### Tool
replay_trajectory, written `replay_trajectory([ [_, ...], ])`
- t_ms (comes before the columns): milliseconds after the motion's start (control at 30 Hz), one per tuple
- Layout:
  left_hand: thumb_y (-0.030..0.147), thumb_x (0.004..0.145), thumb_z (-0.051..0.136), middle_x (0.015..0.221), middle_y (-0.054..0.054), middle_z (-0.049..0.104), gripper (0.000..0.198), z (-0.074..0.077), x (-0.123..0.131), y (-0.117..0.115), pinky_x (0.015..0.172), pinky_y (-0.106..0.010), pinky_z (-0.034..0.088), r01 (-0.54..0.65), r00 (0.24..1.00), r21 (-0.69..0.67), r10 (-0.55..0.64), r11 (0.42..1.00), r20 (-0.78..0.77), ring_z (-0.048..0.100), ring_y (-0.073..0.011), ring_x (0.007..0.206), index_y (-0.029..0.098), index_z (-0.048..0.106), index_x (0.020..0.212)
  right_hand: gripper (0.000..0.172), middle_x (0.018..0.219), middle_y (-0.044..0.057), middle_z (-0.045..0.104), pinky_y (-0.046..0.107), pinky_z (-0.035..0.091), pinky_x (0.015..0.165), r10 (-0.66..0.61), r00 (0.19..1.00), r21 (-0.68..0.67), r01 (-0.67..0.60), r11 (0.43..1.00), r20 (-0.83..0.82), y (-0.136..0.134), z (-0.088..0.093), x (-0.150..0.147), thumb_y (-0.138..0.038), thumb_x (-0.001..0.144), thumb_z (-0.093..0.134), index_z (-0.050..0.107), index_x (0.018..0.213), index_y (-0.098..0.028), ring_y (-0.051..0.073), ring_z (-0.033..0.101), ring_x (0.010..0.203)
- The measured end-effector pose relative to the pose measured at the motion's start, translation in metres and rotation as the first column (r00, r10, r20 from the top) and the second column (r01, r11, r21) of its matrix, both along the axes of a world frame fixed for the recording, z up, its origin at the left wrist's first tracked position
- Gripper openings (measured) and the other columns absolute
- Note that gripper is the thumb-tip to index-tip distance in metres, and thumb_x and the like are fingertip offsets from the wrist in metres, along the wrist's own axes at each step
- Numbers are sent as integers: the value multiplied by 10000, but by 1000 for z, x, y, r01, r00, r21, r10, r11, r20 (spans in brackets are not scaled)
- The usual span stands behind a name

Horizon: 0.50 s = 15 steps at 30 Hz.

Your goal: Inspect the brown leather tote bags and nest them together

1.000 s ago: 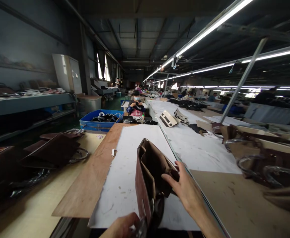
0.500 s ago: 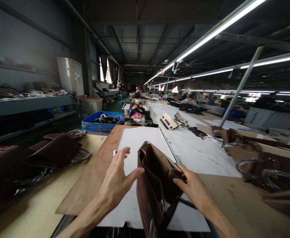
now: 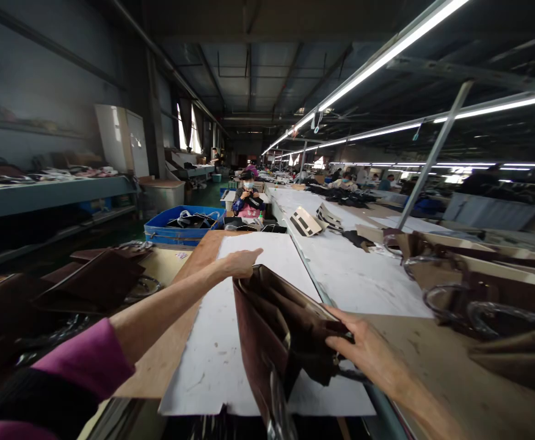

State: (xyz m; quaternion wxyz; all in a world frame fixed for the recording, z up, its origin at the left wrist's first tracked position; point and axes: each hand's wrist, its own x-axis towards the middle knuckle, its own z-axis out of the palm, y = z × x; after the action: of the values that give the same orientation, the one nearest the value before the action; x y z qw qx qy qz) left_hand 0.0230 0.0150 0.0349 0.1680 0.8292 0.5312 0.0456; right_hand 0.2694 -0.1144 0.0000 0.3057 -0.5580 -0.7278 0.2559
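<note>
A dark brown handbag (image 3: pixel 261 330) stands tilted above the white sheet (image 3: pixel 212 354), its mouth open toward me and its brown lining showing. My left hand (image 3: pixel 240 264) is at the bag's far upper corner, closed over the edge; the index finger points forward and the thumb is hidden. On the opposite side, my right hand (image 3: pixel 356 336) grips the bag's right rim between thumb and fingers. A plastic-wrapped handle (image 3: pixel 277 397) hangs at the near end of the bag.
Brown bags (image 3: pixel 88 284) lie on the left table, and more bags with wrapped handles (image 3: pixel 491 293) crowd the right. Cream panels (image 3: pixel 305 221) rest on the long white table ahead. Beyond stand a blue bin (image 3: pixel 180 235) and a seated masked person (image 3: pixel 248 198).
My left hand has moved from open beside the bag to its far corner, turning palm down. The bag has shifted slightly left and tilted. My right hand keeps its hold.
</note>
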Motion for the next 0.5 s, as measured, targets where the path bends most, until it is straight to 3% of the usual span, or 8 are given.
replay_trajectory([
  [100,57,508,476,1012,-25,621,621,-4,-8,2,672,-267,443,147,988,-111,-142,983,55,560,-230,890,220,515,1106,550,1012,29,638,310,435,832,134,986,-113,-145,983,-102,9,1,25,-201,683,492,464,1232,-167,218,566,924],
  [167,56,503,455,945,12,637,563,-6,-9,-1,679,-241,440,227,969,-167,-205,960,135,556,-201,876,216,557,1033,571,966,25,644,313,438,806,170,978,-170,-189,967,-123,15,0,39,-189,678,506,445,1245,-160,220,562,908],
  [300,41,468,450,1069,18,586,756,-11,-9,-14,765,-237,419,316,900,-252,-205,915,384,510,-185,960,231,423,1199,591,958,0,631,290,427,797,183,971,-244,-217,945,-155,23,-4,55,-171,660,527,446,1245,-179,197,548,899],
  [367,45,474,455,1098,11,568,751,-14,-9,-22,781,-232,411,373,855,-301,-199,878,479,499,-175,979,221,411,1203,592,954,-12,626,263,441,737,171,968,-269,-217,938,-183,27,-7,56,-164,654,523,449,1241,-197,171,553,841],
  [433,71,492,478,1049,7,580,664,-18,-7,-27,735,-230,421,359,857,-336,-166,870,487,516,-169,929,206,461,1141,587,897,-20,629,244,445,671,166,967,-287,-218,933,-196,32,-10,54,-156,637,527,468,1220,-200,154,553,773],
  [500,113,501,523,945,7,598,561,-20,-2,-28,645,-227,420,251,909,-331,-104,909,404,532,-167,833,192,509,1056,557,811,-29,623,245,443,673,189,961,-278,-241,930,-201,37,-13,49,-147,619,539,507,1173,-191,156,550,764],
])
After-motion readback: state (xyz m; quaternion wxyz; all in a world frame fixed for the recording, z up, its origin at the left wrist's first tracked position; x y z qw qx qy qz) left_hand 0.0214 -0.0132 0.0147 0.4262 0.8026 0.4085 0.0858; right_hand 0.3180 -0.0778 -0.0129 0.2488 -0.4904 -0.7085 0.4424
